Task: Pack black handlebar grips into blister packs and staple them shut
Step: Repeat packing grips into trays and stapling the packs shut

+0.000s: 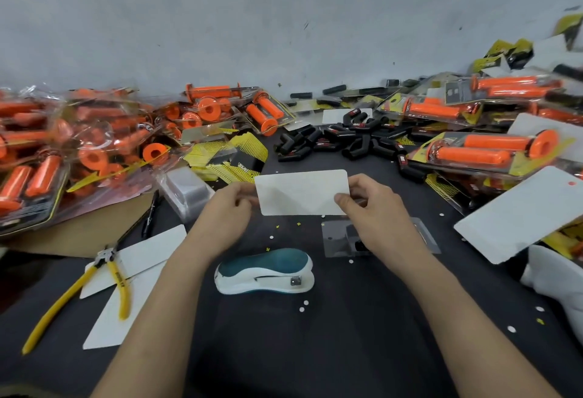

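I see a matt white paper card (301, 192) and a dull black desk top (347, 350). The teal-and-white plastic stapler (265, 271) looks smooth and glossy, with a metal nose.

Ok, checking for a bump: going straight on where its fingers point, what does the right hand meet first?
Probably the left hand, holding the far end of the white card the right hand pinches.

From the card (301, 192), the stapler (265, 271) lies at six o'clock, pliers (118, 281) at eight, packs (63, 145) at ten, grips (356, 148) at one, a blister (334, 236) at five.
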